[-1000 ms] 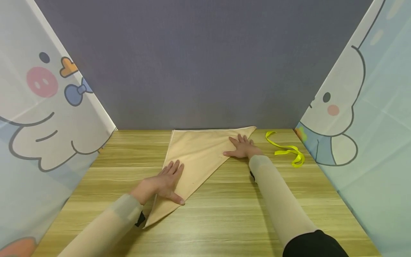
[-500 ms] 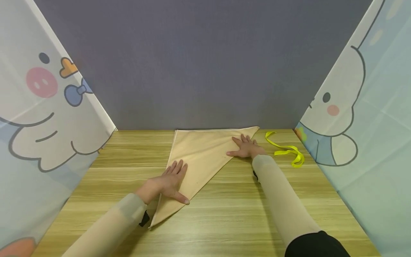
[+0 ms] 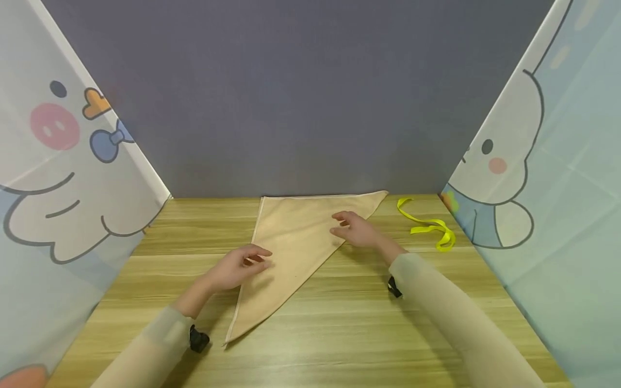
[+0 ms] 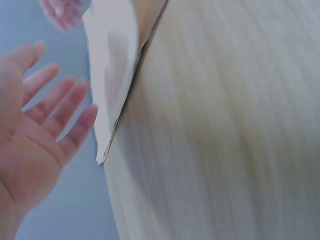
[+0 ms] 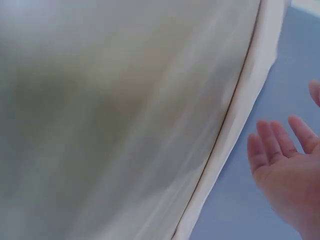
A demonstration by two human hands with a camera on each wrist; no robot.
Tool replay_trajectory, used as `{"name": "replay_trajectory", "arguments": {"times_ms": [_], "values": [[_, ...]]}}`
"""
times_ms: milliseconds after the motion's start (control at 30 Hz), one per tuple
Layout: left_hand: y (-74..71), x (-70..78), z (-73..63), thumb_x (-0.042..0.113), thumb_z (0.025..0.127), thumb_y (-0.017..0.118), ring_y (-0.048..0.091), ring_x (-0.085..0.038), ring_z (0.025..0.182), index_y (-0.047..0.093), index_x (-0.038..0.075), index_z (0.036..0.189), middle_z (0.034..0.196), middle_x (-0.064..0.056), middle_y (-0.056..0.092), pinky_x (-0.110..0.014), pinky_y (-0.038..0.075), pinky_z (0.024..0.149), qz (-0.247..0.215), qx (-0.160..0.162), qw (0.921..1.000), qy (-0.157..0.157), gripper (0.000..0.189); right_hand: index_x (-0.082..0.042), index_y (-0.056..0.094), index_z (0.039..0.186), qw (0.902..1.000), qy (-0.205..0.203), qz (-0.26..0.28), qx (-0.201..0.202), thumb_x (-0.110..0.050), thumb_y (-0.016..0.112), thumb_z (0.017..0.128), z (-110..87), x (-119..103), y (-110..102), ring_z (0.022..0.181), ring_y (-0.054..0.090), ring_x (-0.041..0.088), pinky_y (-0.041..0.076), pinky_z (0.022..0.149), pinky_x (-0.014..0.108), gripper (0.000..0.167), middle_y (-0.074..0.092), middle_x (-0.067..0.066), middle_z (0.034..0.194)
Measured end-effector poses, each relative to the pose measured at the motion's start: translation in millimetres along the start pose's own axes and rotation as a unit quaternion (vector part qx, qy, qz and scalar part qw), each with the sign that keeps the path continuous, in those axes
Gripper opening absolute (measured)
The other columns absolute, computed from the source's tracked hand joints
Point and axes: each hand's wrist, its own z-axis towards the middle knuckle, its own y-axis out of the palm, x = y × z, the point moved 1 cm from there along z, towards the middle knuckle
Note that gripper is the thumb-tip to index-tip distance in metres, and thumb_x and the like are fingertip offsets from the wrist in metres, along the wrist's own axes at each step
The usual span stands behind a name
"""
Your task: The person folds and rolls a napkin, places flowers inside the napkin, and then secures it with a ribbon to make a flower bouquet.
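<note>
A beige cloth [image 3: 296, 242], folded into a triangle, lies on the wooden table with its straight top edge along the back wall and one point toward the front left. My left hand [image 3: 237, 267] hovers over the cloth's left edge, fingers loosely bent and holding nothing. Over the slanted right side is my right hand [image 3: 358, 230], raised off the fabric, its fingers relaxed and nothing between them. In the left wrist view the left hand [image 4: 40, 120] is spread beside the cloth [image 4: 112, 65]. The right wrist view shows the right hand [image 5: 285, 165] with loose fingers.
A yellow ribbon [image 3: 432, 226] lies loosely curled on the table [image 3: 339, 334], right of the cloth. A dark grey panel [image 3: 310, 97] rises at the back. Cartoon-printed sheets [image 3: 48, 226] stand along the left and right sides.
Both hands, which lay flat with spread fingers on the cloth and shifted slightly right with it, have lifted off it. Their fingers are now loosely bent. The camera view has shifted a little.
</note>
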Motion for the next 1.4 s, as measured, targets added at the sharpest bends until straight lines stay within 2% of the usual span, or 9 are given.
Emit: {"name": "replay_trajectory", "arguments": {"times_ms": [133,300,467,600,733,833,1033,1200,1400], "values": [[-7.2,-2.1,-14.8,0.018,0.108,0.073,0.069,-0.014,0.1,0.076,0.01,0.13,0.122,-0.008,0.074,-0.027,0.058,0.082,-0.012,-0.019,0.9996,0.019,0.024,0.001,0.055,0.157,0.9979,-0.038,0.049,-0.021,-0.029,0.064,0.112,-22.5,-25,26,0.132,0.065,0.037,0.057,0.109,0.052,0.054,0.059,0.025,0.154],[-10.8,-8.0,-31.8,0.014,0.106,0.073,0.062,-0.009,0.087,0.071,0.012,0.115,0.099,-0.002,0.068,-0.025,0.053,0.074,-0.029,-0.087,0.9948,0.046,0.009,0.001,0.06,0.151,0.9915,-0.064,0.089,-0.07,-0.025,0.066,0.111,-45.5,-51,53,0.12,0.068,0.026,0.058,0.103,0.039,0.048,0.067,0.022,0.144],[-17.0,-15.6,-46.8,0.005,0.104,0.072,0.063,-0.004,0.088,0.07,0.0,0.114,0.101,-0.016,0.071,-0.023,0.055,0.078,-0.09,-0.147,0.9835,0.055,0.011,0.0,0.064,0.146,0.984,-0.077,0.117,-0.109,-0.025,0.068,0.11,-56.4,-71,78,0.109,0.07,0.018,0.059,0.091,0.028,0.044,0.073,0.018,0.134],[-23.0,-19.1,-59.0,0.003,0.104,0.07,0.064,0.0,0.083,0.071,-0.007,0.117,0.102,-0.031,0.071,-0.023,0.057,0.074,-0.148,-0.203,0.9671,0.038,0.015,0.002,0.067,0.142,0.9725,-0.071,0.168,-0.145,-0.02,0.07,0.108,-58.3,-87,101,0.105,0.071,0.014,0.06,0.089,0.027,0.04,0.074,0.017,0.132],[-25.6,-21.1,-68.0,0.004,0.107,0.066,0.066,-0.003,0.083,0.071,-0.009,0.121,0.109,-0.036,0.072,-0.025,0.06,0.075,-0.192,-0.243,0.9508,0.012,0.019,0.001,0.07,0.137,0.9586,-0.048,0.217,-0.177,-0.019,0.072,0.106,-56.9,-105,125,0.098,0.071,0.012,0.06,0.081,0.028,0.037,0.077,0.006,0.122],[-26.1,-22.1,-71.2,0.005,0.109,0.061,0.067,-0.006,0.083,0.071,-0.008,0.123,0.115,-0.037,0.072,-0.024,0.059,0.071,-0.206,-0.254,0.9451,0.002,0.021,-0.002,0.073,0.133,0.9522,-0.035,0.226,-0.202,-0.022,0.074,0.104,-55.9,-117,142,0.09,0.071,0.011,0.058,0.073,0.026,0.035,0.077,-0.006,0.112],[-25.0,-24.0,-71.2,0.009,0.113,0.056,0.068,-0.007,0.079,0.07,-0.005,0.128,0.115,-0.03,0.073,-0.019,0.041,0.055,-0.197,-0.26,0.9451,-0.019,0.026,-0.003,0.075,0.128,0.952,-0.039,0.19,-0.237,-0.015,0.078,0.1,-52.6,-134,164,0.084,0.07,0.004,0.056,0.068,0.021,0.03,0.078,-0.004,0.108],[-25.4,-25.2,-69.4,0.012,0.113,0.055,0.068,-0.007,0.08,0.071,-0.003,0.13,0.115,-0.02,0.076,-0.018,0.044,0.058,-0.191,-0.266,0.9444,-0.035,0.027,-0.008,0.078,0.12,0.9669,-0.045,0.115,-0.223,-0.011,0.085,0.094,-49.0,-140,172,0.087,0.064,-0.003,0.054,0.075,0.017,0.028,0.076,-0.005,0.107],[-26.7,-29.6,-71.5,0.012,0.114,0.054,0.069,-0.008,0.082,0.071,-0.004,0.131,0.112,-0.021,0.075,-0.018,0.046,0.06,-0.203,-0.26,0.9432,-0.039,0.028,-0.019,0.078,0.114,0.9778,-0.041,-0.001,-0.205,-0.02,0.091,0.091,-46.1,-148,180,0.089,0.057,-0.003,0.049,0.082,0.016,0.027,0.065,-0.015,0.097]]}}
